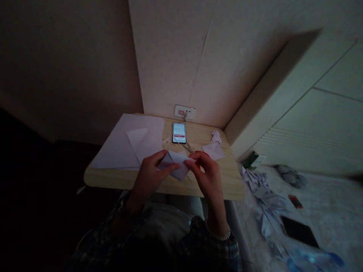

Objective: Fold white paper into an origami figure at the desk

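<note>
While the left hand (151, 172) is pinching one side of a folded paper (181, 173), thumb on top, the right hand (207, 172) is gripping the other side, so both are closing on it. They are holding it just above the front part of a small wooden table (234, 187). Scissors (188, 148) with red handles are lying behind the right hand, partly hidden by it. Beyond the paper a phone (179, 132) is showing a lit screen, and thin scraps (166, 139) are lying beside it. On the left, large sheets (113, 149) are covering much of the tabletop; on the right, a paper square (214, 151) is lying just in front of a small folded piece (216, 136).

Behind the table a pale wall (167, 64) is rising, and a plug is sitting in its socket (191, 112). To the right a panelled headboard (312, 124) is standing over a bed (329, 204), where folded papers (269, 200), a dark flat slab (300, 231), a small red item (295, 202), a green-and-white box (251, 160) and a grey bundle (290, 175) are lying. Deep shadow is filling the room's left side.
</note>
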{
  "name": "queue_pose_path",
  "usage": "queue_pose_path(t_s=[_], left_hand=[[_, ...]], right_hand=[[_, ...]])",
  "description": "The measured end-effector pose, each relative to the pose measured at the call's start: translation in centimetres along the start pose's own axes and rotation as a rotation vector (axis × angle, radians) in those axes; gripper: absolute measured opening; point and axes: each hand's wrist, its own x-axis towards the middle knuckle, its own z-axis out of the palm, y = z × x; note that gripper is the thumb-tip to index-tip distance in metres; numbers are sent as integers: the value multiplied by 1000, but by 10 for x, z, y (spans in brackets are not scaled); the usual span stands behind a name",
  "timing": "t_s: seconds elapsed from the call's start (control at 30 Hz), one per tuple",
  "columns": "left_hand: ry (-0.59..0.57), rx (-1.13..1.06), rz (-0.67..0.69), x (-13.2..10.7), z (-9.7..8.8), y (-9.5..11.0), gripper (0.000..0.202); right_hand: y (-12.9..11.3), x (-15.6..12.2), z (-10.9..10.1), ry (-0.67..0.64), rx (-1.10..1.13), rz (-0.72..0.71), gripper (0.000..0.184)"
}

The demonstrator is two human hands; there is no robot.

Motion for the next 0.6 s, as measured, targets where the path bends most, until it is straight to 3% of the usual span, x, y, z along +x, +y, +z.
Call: queue_pose_path(t_s=[0.1,0.23,0.33,0.4,0.6], left_hand=[[57,55,70,-1,-2,-1,16],[54,-94,103,4,-4,-4,22],[114,-254,33,9,-5,-7,46],[123,-362,-52,10,-6,-9,48],[-127,-705,-272,2,-7,0,39]], right_hand=[[-1,-2,-2,-26,3,-40,10],[-1,-6,-2,13,81,-81,14],[2,-6,1,96,99,-80,13],[4,-6,1,133,78,-118,9],[8,-5,-1,158,-168,-475,16]])
